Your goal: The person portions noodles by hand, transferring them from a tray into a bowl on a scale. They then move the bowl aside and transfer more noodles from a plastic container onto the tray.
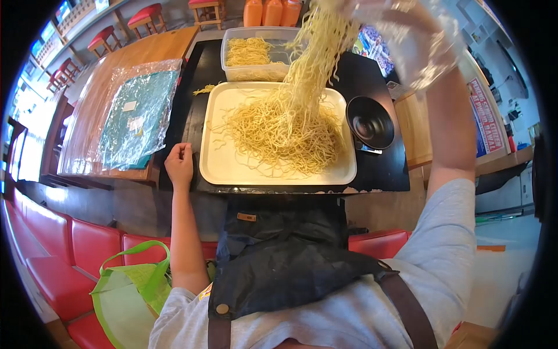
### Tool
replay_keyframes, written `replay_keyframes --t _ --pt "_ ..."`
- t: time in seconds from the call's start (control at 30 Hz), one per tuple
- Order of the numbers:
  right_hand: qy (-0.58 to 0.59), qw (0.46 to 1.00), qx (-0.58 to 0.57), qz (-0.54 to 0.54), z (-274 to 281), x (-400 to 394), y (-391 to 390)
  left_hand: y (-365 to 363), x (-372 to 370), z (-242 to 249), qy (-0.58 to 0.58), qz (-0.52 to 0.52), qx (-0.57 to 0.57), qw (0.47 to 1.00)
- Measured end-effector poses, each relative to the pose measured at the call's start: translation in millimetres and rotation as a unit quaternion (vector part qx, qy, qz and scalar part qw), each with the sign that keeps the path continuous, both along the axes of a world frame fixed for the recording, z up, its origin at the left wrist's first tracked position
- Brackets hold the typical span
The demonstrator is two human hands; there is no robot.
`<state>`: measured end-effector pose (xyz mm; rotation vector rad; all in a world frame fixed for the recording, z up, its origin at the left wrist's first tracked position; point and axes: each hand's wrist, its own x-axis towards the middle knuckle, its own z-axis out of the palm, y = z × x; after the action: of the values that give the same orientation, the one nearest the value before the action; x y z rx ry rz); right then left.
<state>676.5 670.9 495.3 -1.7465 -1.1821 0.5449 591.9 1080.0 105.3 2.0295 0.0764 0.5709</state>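
A casual eatery, red-topped stools (145, 15), red padded bench seating (95, 243), wooden table (165, 45), heaped noodles (285, 136)

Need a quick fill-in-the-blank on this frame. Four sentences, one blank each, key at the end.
1. Noodles hang from the person's ____ hand above the tray.
2. The round bowl beside the tray is ____ in colour.
3. The plastic container beyond the tray also holds ____.
4. The green bag is on the person's ____ side.

Missing words: right; black; noodles; left.
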Motion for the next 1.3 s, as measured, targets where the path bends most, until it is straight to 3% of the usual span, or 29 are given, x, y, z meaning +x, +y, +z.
replay_keyframes --t 0.07,0.17,0.4,0.7,1.3 --pt "-0.112 0.980 0.024 -0.164 11 -18 -11 -1 -1 1 -0.008 -0.003 -0.001 1.000" --pt "-0.206 0.927 0.012 -0.314 31 -31 -32 0 -1 0 0.015 -0.008 -0.006 1.000" --pt "-0.322 0.816 -0.042 -0.478 60 -37 -87 1 -1 3 0.024 -0.011 -0.012 1.000" --pt "-0.379 0.758 -0.083 -0.525 82 -32 -113 0 -2 -1 0.002 -0.009 -0.010 1.000" --pt "-0.428 0.709 -0.118 -0.547 106 -34 -124 -1 -2 2 0.007 -0.007 -0.011 1.000"
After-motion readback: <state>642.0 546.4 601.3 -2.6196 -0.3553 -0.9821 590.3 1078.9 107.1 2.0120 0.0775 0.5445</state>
